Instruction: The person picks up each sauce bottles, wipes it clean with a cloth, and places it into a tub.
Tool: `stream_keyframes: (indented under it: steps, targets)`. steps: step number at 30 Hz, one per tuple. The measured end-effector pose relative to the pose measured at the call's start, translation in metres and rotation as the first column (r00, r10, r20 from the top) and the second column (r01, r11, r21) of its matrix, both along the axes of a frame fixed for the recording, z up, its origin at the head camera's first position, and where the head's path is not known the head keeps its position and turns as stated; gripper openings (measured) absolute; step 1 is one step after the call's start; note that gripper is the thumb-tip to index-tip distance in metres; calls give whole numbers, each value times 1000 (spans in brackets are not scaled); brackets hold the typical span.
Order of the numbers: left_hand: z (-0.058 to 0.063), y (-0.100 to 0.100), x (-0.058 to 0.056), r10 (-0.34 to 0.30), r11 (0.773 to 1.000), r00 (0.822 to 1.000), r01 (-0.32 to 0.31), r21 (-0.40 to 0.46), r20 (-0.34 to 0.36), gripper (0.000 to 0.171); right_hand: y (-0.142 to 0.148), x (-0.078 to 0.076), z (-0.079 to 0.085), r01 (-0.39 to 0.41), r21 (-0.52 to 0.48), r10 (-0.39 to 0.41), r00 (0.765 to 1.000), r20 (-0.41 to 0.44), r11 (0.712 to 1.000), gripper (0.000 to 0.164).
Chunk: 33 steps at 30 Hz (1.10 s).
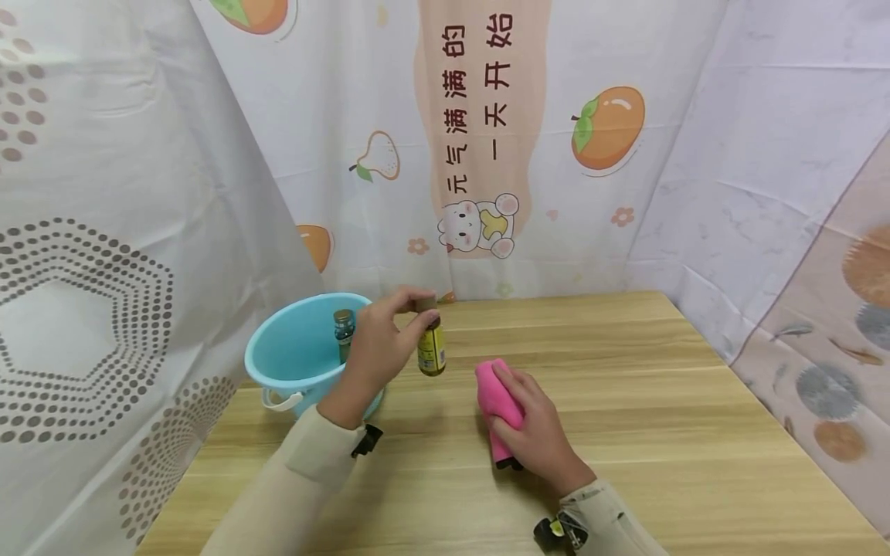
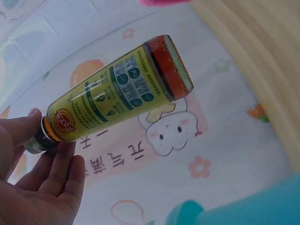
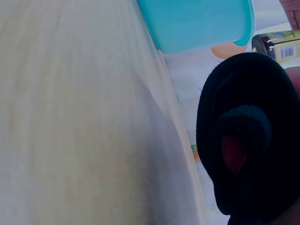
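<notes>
My left hand [image 1: 385, 336] pinches the cap of a small glass bottle [image 1: 432, 351] between thumb and fingers. The bottle hangs upright above the table, just right of the bucket. Its yellow-green label [image 2: 108, 96] faces the left wrist camera, with reddish-brown contents showing at the base. My right hand [image 1: 538, 428] grips a soft pink rolled fabric item [image 1: 497, 398] low over the table. In the right wrist view, the item's black end [image 3: 248, 84] shows rolled layers with a bit of red inside. My right palm hides part of it.
A light blue bucket [image 1: 253, 363] with a white handle [image 1: 283, 401] stands at the table's left. Inside leans another small bottle [image 1: 344, 328] with a gold-coloured cap. The wooden table [image 1: 626, 401] ends at a printed curtain [image 1: 556, 232] behind and at both sides.
</notes>
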<state>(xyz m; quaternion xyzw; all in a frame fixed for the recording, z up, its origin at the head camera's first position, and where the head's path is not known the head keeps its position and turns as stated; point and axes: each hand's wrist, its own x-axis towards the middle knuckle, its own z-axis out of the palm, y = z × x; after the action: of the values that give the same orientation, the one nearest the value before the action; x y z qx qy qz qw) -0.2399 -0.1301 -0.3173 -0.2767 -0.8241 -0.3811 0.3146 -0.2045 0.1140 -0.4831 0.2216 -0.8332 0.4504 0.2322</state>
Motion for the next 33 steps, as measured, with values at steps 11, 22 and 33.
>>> stream_keyframes:
  steps: [11,22,33]
  targets:
    - [45,-32,-2,67,997,998,-67,31,-9,25,0,1,0,-8,-2,8,1000,6,1000,80]
    - [70,-60,-3,179,984,983,-179,0,-40,27,-2,1,-1,-14,18,14,1000,14,1000,79]
    - [81,-89,-15,252,966,965,-245,-87,75,27,-2,2,-1,-26,22,25,998,59,999,78]
